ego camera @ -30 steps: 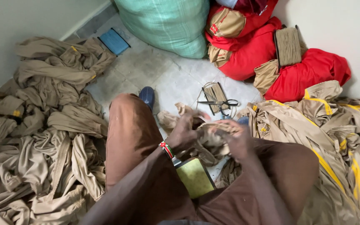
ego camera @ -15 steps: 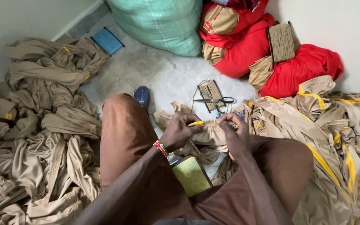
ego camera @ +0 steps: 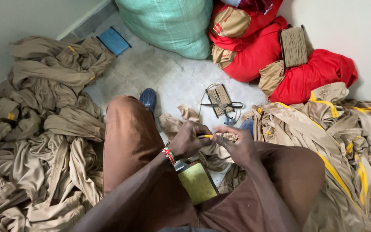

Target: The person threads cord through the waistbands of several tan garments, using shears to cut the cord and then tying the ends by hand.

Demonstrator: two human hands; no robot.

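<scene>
Hands (ego camera: 213,141) closer together, yellow pencil (ego camera: 204,136) now level

Seated person's left hand (ego camera: 188,141) pinching a yellow strip (ego camera: 205,136) and right hand (ego camera: 235,146) closed on tan cloth (ego camera: 211,151) above the lap, with scissors (ego camera: 223,105) on the floor (ego camera: 168,77) between khaki garment piles (ego camera: 44,129) and red bundles (ego camera: 288,64).

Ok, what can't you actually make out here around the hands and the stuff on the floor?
Head view only:
- The yellow item pinched in the left hand: too small to identify.
- What the right hand grips: fingers cover it.
- The second blue shoe: mostly behind khaki cloth.
- The olive flat object on the lap: its top end is hidden under the left wrist.
- Scissors: blades blend into the cord bundle.
</scene>
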